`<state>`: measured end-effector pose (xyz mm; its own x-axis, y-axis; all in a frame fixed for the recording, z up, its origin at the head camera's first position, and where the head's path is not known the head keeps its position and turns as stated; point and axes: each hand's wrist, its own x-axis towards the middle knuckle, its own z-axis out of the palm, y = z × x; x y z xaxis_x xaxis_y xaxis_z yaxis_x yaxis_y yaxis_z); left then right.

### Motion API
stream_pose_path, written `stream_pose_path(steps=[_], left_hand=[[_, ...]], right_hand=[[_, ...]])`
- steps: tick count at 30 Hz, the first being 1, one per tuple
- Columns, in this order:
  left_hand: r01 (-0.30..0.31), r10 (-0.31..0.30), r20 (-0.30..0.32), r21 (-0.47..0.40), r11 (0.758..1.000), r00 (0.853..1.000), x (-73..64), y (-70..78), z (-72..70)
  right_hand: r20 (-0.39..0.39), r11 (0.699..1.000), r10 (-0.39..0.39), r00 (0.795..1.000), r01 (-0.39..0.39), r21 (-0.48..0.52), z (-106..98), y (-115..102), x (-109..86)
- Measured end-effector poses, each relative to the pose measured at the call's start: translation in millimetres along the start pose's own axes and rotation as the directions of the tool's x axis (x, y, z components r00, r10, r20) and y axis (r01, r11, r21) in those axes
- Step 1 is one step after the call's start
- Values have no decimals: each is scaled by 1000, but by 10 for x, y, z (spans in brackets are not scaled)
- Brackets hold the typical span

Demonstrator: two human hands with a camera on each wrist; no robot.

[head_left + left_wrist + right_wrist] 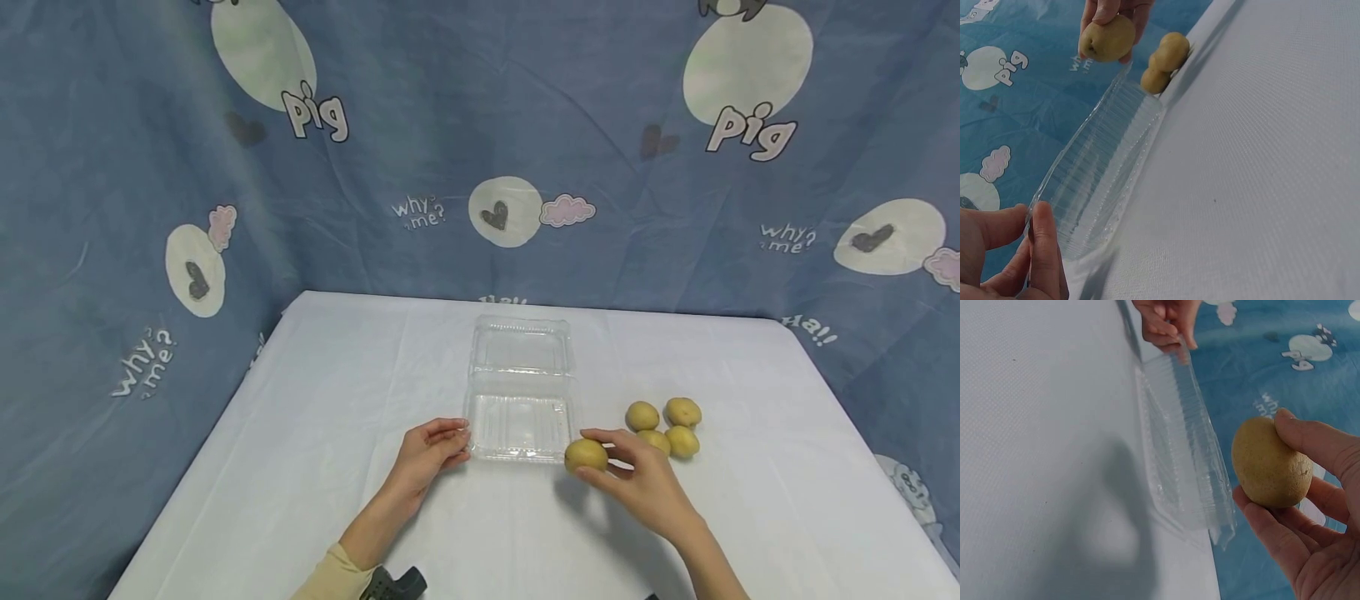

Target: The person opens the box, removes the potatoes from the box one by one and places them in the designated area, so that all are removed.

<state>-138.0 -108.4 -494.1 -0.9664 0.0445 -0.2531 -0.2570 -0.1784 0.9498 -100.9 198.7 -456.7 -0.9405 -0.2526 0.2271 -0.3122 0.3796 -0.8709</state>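
Observation:
My right hand [637, 482] holds a small yellow-brown potato [1266, 464] between thumb and fingers. In the head view it is raised by the near right corner of a clear plastic clamshell box [521, 425], casting a shadow on the white cloth. The box lies with its lid [521, 346] folded back, away from me, and its tray shows no contents. At the tray's left edge, my left hand [431, 454] pinches the rim between thumb and fingers [1044, 244].
Several more potatoes [682, 412] sit in a cluster right of the box, one partly hidden behind my right hand. White cloth [330, 417] covers the table. A blue printed curtain [420, 150] hangs behind and at the sides.

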Motion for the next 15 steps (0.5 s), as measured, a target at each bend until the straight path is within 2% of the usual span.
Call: stream_pose_path(steps=[15], left_hand=[[1,-1,-4,2,1000,1000,11,-13,-2]], right_hand=[[-36,999,5,999,-7,-51,-35,17,-72]])
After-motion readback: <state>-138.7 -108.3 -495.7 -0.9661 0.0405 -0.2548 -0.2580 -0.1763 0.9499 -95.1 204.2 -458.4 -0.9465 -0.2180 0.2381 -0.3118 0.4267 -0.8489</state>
